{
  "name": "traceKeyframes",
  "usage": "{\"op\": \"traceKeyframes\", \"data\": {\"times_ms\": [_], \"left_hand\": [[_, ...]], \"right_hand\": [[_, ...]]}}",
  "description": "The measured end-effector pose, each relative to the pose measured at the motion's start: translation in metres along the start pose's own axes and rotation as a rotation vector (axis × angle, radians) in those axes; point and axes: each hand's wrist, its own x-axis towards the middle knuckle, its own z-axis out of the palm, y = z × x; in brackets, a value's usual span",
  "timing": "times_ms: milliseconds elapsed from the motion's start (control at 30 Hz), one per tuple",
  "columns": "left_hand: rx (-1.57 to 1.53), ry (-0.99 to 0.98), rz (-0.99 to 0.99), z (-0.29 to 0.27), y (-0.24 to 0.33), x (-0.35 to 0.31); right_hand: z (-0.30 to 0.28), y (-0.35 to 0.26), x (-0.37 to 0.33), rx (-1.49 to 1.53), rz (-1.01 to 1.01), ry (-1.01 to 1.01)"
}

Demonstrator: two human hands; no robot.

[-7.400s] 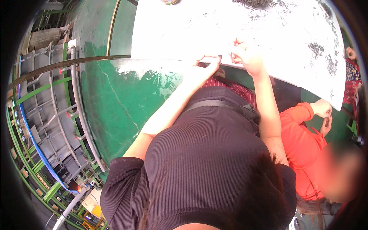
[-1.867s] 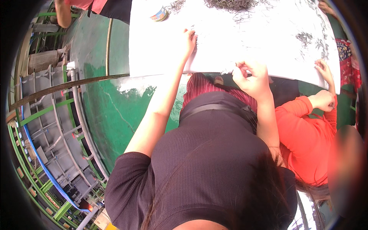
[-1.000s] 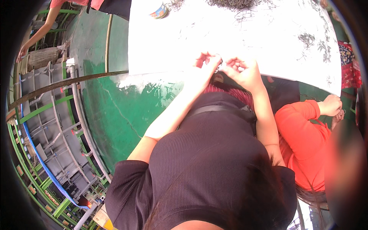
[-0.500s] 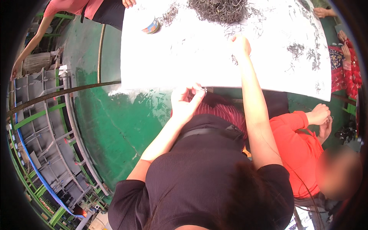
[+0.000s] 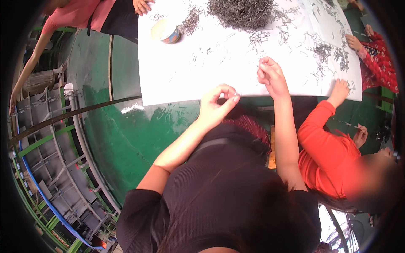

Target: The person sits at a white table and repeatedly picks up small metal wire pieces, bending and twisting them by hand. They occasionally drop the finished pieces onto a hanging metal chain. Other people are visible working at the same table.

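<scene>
My left hand (image 5: 216,104) is just off the near edge of the white-topped table (image 5: 177,80), thumb and forefinger pinched together. Something small and pale shows at its fingertips, too small to name. Above the near part of the table is my right hand (image 5: 273,76), its fingers curled inward and bunched; whatever they hold, if anything, is hidden. Farther back lies a big heap of small dark bent-wire pieces, like hooks or links (image 5: 241,13). Loose pieces (image 5: 258,38) are scattered between the heap and my right hand.
A round tin (image 5: 171,36) stands at the far left beside a small pile of pieces (image 5: 191,22). A co-worker's red sleeve (image 5: 314,120) reaches the table close on my right; other people's hands (image 5: 142,6) rest at its edges. Metal racks (image 5: 55,147) stand left.
My right hand has drawn back toward me from the loose pieces. My left hand has shifted slightly right. The co-worker in red has stretched a hand onto the table.
</scene>
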Motion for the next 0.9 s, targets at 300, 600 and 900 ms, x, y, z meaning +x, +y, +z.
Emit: {"op": "traceKeyframes", "data": {"times_ms": [300,600,900], "left_hand": [[-0.113,-0.06,-0.062,-0.017,-0.01,0.002],[0.004,-0.163,-0.037,-0.03,-0.017,-0.011],[0.174,-0.148,0.171,-0.039,-0.039,-0.009]], "right_hand": [[0.08,0.006,-0.054,-0.059,-0.051,-0.059],[0.09,0.032,-0.069,-0.257,-0.095,0.145],[0.086,0.043,-0.087,-0.817,-0.75,0.141]]}}
